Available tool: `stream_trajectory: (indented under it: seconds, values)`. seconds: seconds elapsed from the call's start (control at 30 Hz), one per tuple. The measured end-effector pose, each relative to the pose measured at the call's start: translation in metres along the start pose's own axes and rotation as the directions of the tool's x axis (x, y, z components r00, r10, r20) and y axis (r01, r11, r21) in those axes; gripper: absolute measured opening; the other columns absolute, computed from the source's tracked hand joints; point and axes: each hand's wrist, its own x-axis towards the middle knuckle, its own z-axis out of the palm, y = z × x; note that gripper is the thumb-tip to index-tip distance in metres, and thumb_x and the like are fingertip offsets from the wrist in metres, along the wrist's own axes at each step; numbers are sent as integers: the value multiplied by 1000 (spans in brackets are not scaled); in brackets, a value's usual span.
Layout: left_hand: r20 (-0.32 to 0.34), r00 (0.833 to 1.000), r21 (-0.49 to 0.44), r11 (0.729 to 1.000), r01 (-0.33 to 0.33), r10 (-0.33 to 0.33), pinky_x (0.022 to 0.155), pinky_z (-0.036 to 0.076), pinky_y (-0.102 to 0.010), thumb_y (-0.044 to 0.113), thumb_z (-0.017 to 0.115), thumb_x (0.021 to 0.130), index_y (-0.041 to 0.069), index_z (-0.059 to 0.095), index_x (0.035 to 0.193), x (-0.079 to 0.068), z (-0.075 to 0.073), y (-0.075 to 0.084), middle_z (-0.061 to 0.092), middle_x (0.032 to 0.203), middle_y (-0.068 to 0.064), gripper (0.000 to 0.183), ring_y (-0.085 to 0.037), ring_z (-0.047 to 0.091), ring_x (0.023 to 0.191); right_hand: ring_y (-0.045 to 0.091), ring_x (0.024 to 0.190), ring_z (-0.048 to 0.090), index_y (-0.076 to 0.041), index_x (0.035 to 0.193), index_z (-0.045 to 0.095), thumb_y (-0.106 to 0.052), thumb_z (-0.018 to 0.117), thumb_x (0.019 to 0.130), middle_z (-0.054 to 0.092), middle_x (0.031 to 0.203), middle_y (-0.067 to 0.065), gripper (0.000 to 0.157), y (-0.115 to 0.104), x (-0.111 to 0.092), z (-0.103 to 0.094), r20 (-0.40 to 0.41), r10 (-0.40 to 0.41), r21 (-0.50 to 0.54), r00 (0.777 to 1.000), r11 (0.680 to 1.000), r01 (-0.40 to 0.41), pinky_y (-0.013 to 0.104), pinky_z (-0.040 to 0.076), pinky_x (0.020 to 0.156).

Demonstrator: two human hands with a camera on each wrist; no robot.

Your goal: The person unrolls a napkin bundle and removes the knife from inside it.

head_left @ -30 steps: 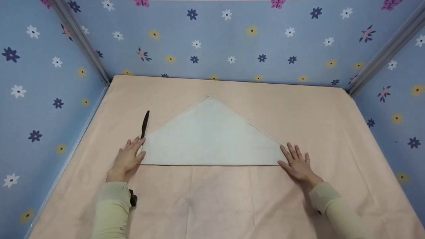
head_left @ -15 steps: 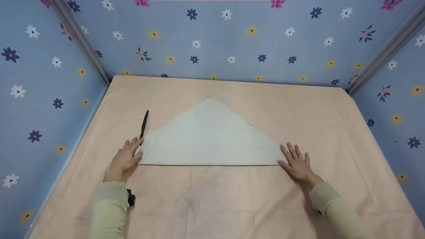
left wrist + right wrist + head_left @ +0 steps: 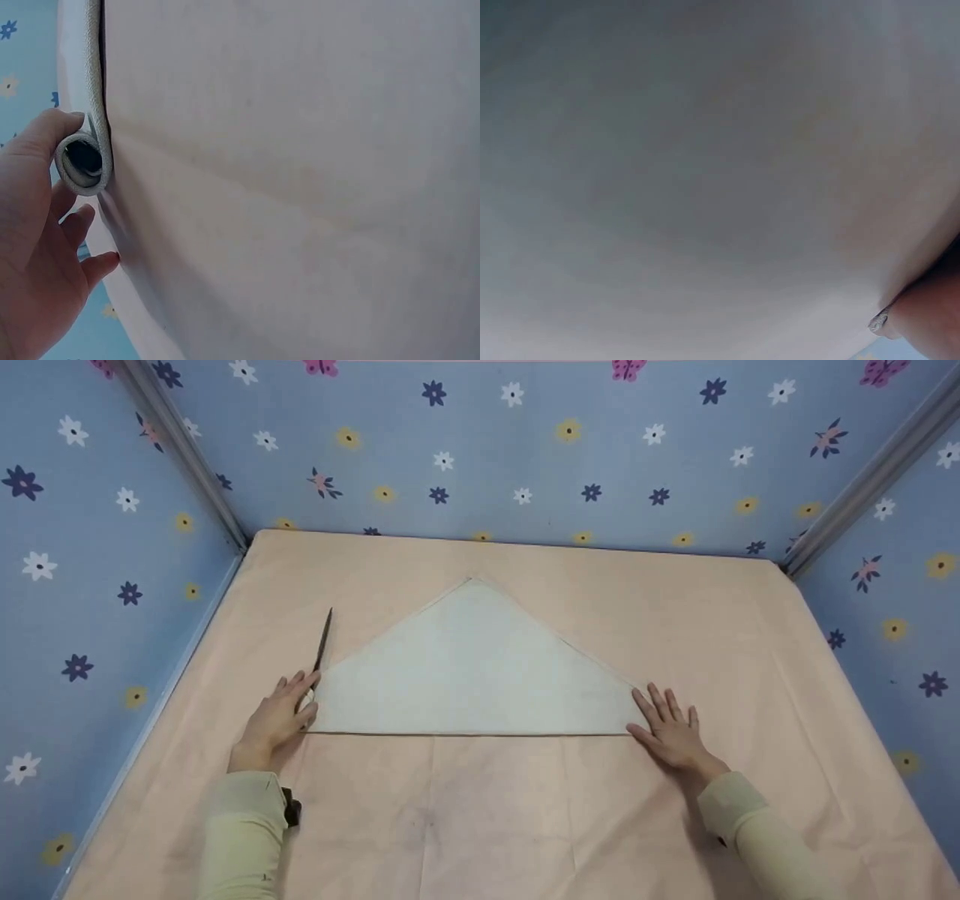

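Note:
A pale, flat cloth (image 3: pixel 480 675) with a pointed far corner lies across the middle of the table. Its left end is coiled into a small roll (image 3: pixel 105 161), and something dark and shiny (image 3: pixel 83 159) shows inside the coil. My left hand (image 3: pixel 274 720) has this roll between thumb and fingers. Out of the roll's far end sticks a slim dark blade (image 3: pixel 323 639), like a knife's; the rest is hidden in cloth and hand. At the cloth's right end my right hand (image 3: pixel 670 735) rests with spread fingers, pressing the corner. The right wrist view is mostly blurred, with a fingertip (image 3: pixel 922 315) low right.
A peach tablecloth (image 3: pixel 495 817) with light creases covers the table. Blue flowered panels (image 3: pixel 480 457) stand behind it and at both sides, with grey posts (image 3: pixel 870 469) in the back corners.
My left hand has shifted a little left with the roll, and the cloth's flat part reaches farther left. The blade has turned and looks thinner. My right hand stays in place.

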Motion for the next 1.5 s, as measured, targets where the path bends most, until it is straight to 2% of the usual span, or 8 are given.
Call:
stream_trajectory:
  seconds: [0.57,0.97,1.37,1.5]
  values:
    - [14,1000,12,1000,11,-11,96,11,-64,24,41,93,7,20,141,-5,-9,-8,18,141,-25,55,-47,9,127,37,132,-3,-14,142,17,-47,37,91,4,147,15,64,1,1,0,-12,-1,-3,1000,1000,1,62,-8,96]
    - [-3,1000,-58,998,-18,17,97,8,-63,27,38,95,6,20,141,-15,-10,-19,15,143,-23,54,-44,5,129,38,131,-4,-13,142,17,-47,37,91,3,147,15,65,0,0,0,-6,2,-6,1000,1000,-2,63,-8,95]
    - [8,1000,-52,999,-6,6,97,10,-62,31,34,96,5,21,141,-18,-13,-21,14,143,-23,53,-44,4,129,37,132,-5,-14,143,16,-48,36,91,3,147,14,65,1,0,1,-4,3,-3,1000,1000,-3,62,-9,96]
    - [-12,1000,-45,999,-20,19,97,9,-63,30,33,97,3,23,140,-19,-12,-20,16,142,-24,52,-46,5,128,37,132,-5,-14,143,16,-48,36,91,3,147,14,65,1,0,1,-1,1,1,1000,1000,-1,63,-9,95]
